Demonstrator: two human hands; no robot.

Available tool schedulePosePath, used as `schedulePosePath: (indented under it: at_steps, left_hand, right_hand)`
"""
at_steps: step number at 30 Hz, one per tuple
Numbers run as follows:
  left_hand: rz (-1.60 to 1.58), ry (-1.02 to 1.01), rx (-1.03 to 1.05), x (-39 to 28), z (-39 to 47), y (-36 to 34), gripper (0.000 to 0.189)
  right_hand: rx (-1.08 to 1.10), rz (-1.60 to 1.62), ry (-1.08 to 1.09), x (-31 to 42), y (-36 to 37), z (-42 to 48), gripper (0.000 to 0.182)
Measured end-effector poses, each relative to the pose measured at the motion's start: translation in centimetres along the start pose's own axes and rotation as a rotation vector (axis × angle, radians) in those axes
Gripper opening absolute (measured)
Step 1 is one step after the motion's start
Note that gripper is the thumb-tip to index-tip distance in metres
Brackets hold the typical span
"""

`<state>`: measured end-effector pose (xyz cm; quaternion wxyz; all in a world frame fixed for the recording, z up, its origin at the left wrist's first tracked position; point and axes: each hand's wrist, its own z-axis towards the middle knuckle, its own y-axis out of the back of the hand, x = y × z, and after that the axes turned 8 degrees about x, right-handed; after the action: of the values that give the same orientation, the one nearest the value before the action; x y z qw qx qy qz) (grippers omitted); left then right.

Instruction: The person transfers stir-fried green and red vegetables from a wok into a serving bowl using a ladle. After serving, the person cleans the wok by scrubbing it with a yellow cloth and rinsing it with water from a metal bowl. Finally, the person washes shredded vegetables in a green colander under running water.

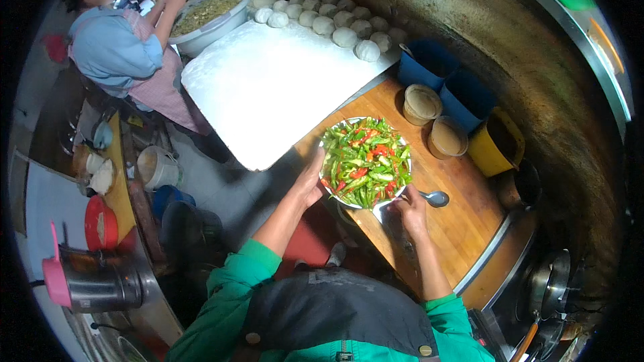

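A round white plate [347, 204] is heaped with sliced green and red chili peppers [366, 163]. My left hand [310, 181] grips its left rim, and my right hand [411, 209] holds the lower right rim. Beneath and beyond the plate is a wooden worktop [463, 206]; whether the plate touches it I cannot tell. Just right of my right hand lies a metal spoon [436, 198], its handle partly hidden by the plate and hand.
A floured white board [266, 95] carries rows of dough balls [344, 37]. Left of it, a person [118, 55] works at a basin of filling [211, 15]. Two tubs [448, 137], blue bins [468, 98] and a yellow bin [495, 143] line the wall. Pans [551, 281] stand lower right.
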<state>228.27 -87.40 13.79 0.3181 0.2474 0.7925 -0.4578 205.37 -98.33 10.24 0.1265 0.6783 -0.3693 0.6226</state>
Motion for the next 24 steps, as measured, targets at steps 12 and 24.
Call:
schedulePosePath:
  at_steps: [12,24]
  left_hand:
    - [-0.044,0.093,0.200,-2.2,5.0,1.8,0.057]
    - [-0.116,0.132,0.267,1.8,6.7,7.1,0.057]
  right_hand:
    - [-0.164,0.092,-0.034,-0.6,-1.4,1.3,0.042]
    - [-0.833,0.237,0.037,-7.1,-8.1,-15.0,0.033]
